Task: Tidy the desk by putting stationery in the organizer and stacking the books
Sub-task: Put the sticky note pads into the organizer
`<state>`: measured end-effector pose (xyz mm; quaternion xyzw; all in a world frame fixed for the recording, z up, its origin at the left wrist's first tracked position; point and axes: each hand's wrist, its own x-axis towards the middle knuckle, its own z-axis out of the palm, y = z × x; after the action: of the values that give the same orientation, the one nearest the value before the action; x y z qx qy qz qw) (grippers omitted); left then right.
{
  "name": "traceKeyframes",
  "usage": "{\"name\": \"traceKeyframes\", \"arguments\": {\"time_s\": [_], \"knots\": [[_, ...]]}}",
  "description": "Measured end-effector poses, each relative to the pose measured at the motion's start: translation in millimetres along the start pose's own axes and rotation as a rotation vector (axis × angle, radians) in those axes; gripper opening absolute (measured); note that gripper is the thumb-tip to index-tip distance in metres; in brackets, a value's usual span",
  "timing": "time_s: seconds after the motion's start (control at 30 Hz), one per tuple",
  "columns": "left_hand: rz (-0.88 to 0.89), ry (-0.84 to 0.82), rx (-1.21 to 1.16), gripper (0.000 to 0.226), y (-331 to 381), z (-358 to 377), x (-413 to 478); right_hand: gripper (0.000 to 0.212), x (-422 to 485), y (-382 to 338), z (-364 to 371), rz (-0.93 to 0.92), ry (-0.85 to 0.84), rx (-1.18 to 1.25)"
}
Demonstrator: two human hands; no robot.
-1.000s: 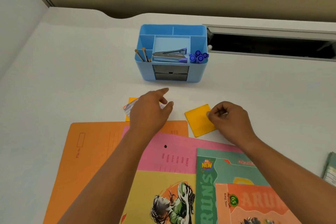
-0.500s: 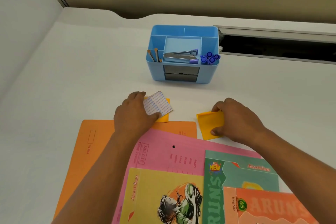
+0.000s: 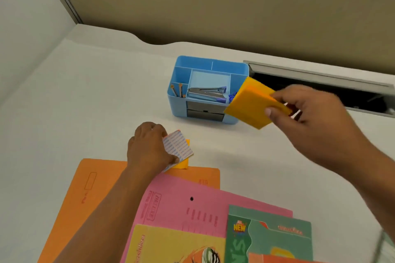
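Right grip pinches yellow pad, organizer corner hidden

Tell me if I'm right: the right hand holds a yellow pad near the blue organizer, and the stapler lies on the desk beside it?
No: the head view shows the stapler lying in the middle tray of the blue organizer, not on the desk. The rest holds.

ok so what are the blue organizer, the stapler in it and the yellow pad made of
Blue organizer: looks like moulded plastic, with smooth, evenly coloured thin walls. Stapler: shiny silver body, likely metal; its purple ends look plastic. Yellow pad, pinched in the right hand: matte paper, probably a sticky-note block, judging by its thick edge.
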<state>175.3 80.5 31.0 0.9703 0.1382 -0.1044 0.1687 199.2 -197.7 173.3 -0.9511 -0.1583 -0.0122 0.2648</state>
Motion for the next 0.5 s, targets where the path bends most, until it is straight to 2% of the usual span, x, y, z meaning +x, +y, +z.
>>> {"name": "traceKeyframes", "arguments": {"time_s": [0.1,0.17,0.27,0.5], "knots": [[0.028,0.058,-0.059,0.057,3.5,-1.9,-3.4,0.01,41.9,-0.3,-20.6,-0.028,0.187,0.01],[0.028,0.091,-0.134,0.04,7.2,-6.4,-7.5,0.014,75.2,6.2,-18.7,-0.018,0.236,-0.038],[0.023,0.142,-0.205,0.021,9.8,-14.8,-13.0,0.021,116.6,17.0,-1.0,-0.03,0.207,-0.132],[0.016,0.192,-0.354,0.026,8.6,-40.0,-30.1,0.026,151.4,35.2,40.4,-0.025,0.132,-0.302]]}}
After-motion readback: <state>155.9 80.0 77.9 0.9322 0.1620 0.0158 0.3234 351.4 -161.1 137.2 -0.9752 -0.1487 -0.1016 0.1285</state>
